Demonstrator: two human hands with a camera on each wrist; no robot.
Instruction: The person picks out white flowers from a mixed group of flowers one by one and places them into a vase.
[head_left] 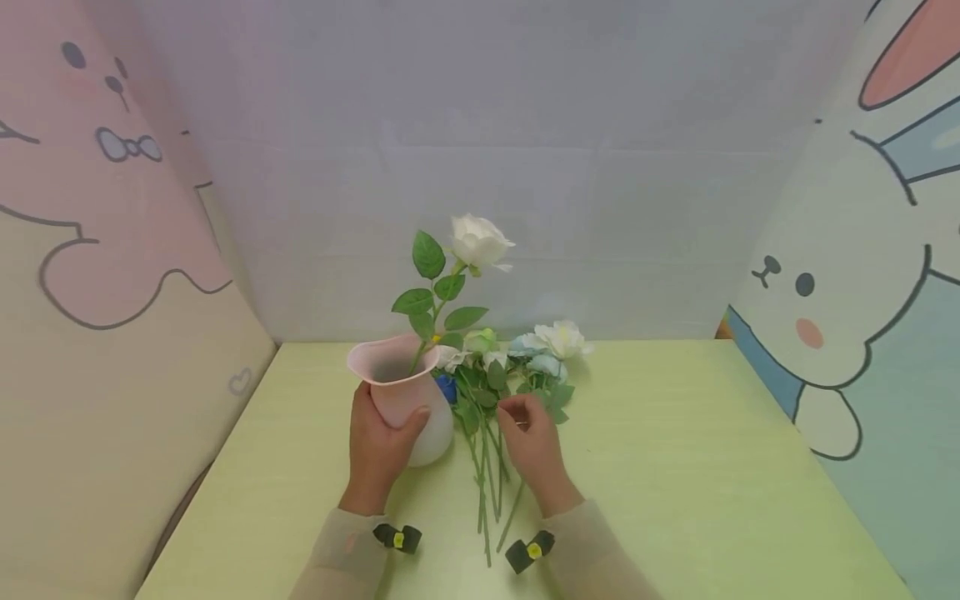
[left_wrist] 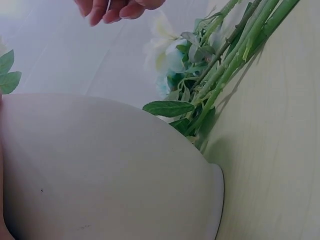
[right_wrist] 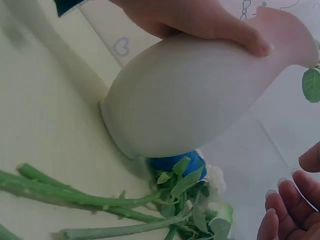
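A pale pink and white vase (head_left: 401, 402) stands on the table, gripped round its neck and upper body by my left hand (head_left: 377, 454). Out of its flared mouth leans one white rose (head_left: 480, 242) with green leaves. My right hand (head_left: 534, 446) hovers over the flowers lying beside the vase, its fingers loosely curled and holding nothing. In the right wrist view, its fingers (right_wrist: 296, 202) show with a gap to the thumb. Below lie several green stems (head_left: 483, 492), a blue flower (right_wrist: 180, 164) close against the vase and a white flower (head_left: 562, 339).
The flower heads lie toward the back wall (head_left: 637, 250), with their stems pointing toward me. The pale yellow table (head_left: 675, 467) extends to both sides. Printed cartoon cloths (head_left: 840, 317) hang at left and right. Black bands with yellow marks (head_left: 534, 550) sit on both sleeves.
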